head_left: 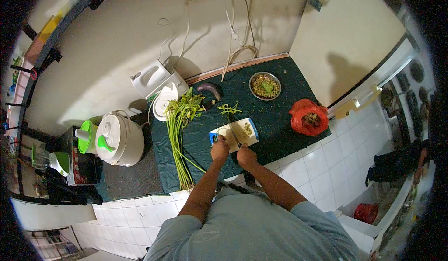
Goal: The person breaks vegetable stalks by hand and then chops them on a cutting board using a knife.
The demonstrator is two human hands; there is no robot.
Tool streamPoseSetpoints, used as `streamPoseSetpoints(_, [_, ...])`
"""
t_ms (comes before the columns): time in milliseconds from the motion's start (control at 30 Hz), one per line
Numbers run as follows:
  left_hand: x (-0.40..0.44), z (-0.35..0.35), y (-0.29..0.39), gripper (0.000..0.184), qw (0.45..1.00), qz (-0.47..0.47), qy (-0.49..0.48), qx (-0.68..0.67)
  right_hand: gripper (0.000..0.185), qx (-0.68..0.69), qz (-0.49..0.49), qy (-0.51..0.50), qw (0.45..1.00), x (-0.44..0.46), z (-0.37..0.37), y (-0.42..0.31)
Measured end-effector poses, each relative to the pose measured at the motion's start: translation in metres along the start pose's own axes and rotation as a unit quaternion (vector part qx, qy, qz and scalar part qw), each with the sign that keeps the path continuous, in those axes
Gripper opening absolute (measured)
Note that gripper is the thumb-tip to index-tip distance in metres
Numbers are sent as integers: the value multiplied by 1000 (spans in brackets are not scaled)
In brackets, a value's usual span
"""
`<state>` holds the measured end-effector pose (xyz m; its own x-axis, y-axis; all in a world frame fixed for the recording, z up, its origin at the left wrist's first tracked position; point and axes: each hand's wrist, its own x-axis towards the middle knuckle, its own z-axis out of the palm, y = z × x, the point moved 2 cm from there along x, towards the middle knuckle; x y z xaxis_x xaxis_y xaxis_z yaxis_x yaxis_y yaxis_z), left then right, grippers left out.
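A white cutting board with blue corners [248,139] lies on the dark green cloth, with small chopped green bits on its right part. My left hand [220,150] is closed at the board's left side, on thin green stems. My right hand [246,156] is closed around the handle of a knife [232,129], whose blade points away from me across the board. Beyond the board lie some loose green sprigs [229,108]. To the left rests a long bunch of leafy green stems [175,135]. A metal bowl [264,85] of chopped greens stands further back.
A red plastic bag [308,117] sits at the table's right. An eggplant [210,90] lies near the wall. At the left stand a white mixer [157,80], a rice cooker [120,139] and a green container [87,136]. Cables hang on the back wall.
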<state>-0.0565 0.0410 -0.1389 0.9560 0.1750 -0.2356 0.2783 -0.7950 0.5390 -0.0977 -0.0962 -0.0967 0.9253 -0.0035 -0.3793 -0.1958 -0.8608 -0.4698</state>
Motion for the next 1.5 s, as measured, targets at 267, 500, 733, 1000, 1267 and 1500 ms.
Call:
streamPoseSetpoints(267, [2, 6, -5, 36, 1000, 14, 10, 0, 28, -56, -9, 76, 996, -3, 62, 27])
streamPoseSetpoints(500, [0, 1, -4, 37, 1000, 15, -7, -2, 34, -47, -73, 68, 994, -5, 20, -3])
streamPoseSetpoints(733, [2, 1, -4, 38, 1000, 5, -7, 13, 48, 23, 62, -58, 996, -17, 29, 13])
streamPoseSetpoints(1000, [-6, 1, 0, 34, 1000, 5, 6, 1, 49, -17, -63, -45, 997, -11, 47, 31])
streamPoseSetpoints(1267, [-12, 2, 4, 31, 999, 21, 26, -7, 30, -19, -68, 1, 997, -11, 30, 41])
streamPoseSetpoints(1500, [-15, 3, 28, 29, 998, 34, 46, -11, 39, 26, -27, 34, 999, -16, 9, 71])
